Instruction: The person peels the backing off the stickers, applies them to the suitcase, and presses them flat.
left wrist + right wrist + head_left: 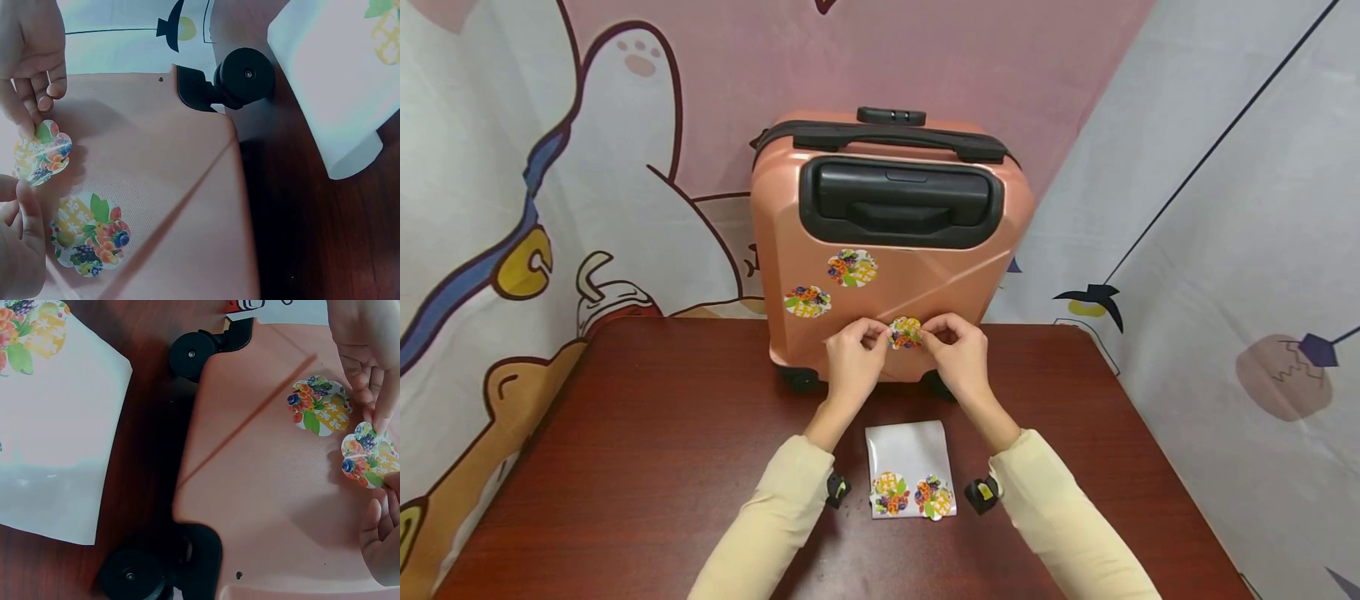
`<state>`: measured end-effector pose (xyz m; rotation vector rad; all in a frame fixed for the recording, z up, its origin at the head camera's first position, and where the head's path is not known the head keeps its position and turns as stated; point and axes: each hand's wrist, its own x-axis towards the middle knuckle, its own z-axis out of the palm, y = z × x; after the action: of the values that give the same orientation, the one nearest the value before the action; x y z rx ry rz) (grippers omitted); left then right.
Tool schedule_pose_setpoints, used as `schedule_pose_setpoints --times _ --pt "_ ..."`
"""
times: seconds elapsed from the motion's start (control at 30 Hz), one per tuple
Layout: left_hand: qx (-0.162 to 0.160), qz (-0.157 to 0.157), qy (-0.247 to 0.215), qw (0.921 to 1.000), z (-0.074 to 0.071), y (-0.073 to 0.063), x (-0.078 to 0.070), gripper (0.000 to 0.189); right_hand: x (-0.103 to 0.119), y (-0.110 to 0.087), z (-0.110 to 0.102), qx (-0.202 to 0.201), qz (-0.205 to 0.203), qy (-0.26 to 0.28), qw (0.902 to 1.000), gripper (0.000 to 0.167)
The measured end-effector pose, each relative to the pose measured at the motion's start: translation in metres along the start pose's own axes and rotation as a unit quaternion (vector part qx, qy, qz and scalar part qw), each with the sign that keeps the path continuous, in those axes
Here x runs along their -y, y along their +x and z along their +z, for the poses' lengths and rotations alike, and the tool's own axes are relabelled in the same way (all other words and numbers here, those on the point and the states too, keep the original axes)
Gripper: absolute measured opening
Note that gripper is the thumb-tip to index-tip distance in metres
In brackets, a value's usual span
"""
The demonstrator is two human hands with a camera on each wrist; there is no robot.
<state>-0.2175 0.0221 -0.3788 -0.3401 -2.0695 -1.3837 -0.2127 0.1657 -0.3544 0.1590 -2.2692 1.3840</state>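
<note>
A pinkish-orange suitcase [947, 292] stands upright on the table, its black handle recess facing me. Low on its front, a scalloped fruit-print sticker [905, 332] is stretched between both hands. The left hand [854, 357] pinches its left edge between thumb and fingers. At the opposite edge, the right hand [961, 354] pinches it likewise. In the right wrist view this sticker [365, 456] is held close over the shell, casting a shadow there. Two similar stickers lie flat on the suitcase, an upper one [852, 268] and a lower-left one [807, 302].
A white sheet [906, 446] bearing two more fruit stickers lies on the brown table [662, 467] between the forearms. One end of the sheet curls up in the left wrist view. Black wheels [247, 76] sit at the suitcase's base. A printed cloth [1225, 208] hangs behind the table.
</note>
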Motion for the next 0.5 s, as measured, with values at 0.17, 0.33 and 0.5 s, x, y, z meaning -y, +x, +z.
schedule_pose_setpoints --times 0.17,0.33,0.5 --pt "-0.009 0.004 0.011 0.9999 0.0007 0.0027 -0.0035 0.007 0.0041 0.0024 0.0013 -0.019 -0.004 -0.016 0.9997 0.006" --pt "-0.017 0.015 0.015 0.9996 0.0023 0.0039 -0.0038 0.007 0.0058 0.0044 0.0017 -0.029 0.005 -0.029 0.9991 0.005" --pt "-0.024 0.019 0.012 0.9994 0.0041 0.0055 -0.0029 0.007 0.0070 0.0056 0.0016 -0.036 0.011 -0.034 0.9987 0.005"
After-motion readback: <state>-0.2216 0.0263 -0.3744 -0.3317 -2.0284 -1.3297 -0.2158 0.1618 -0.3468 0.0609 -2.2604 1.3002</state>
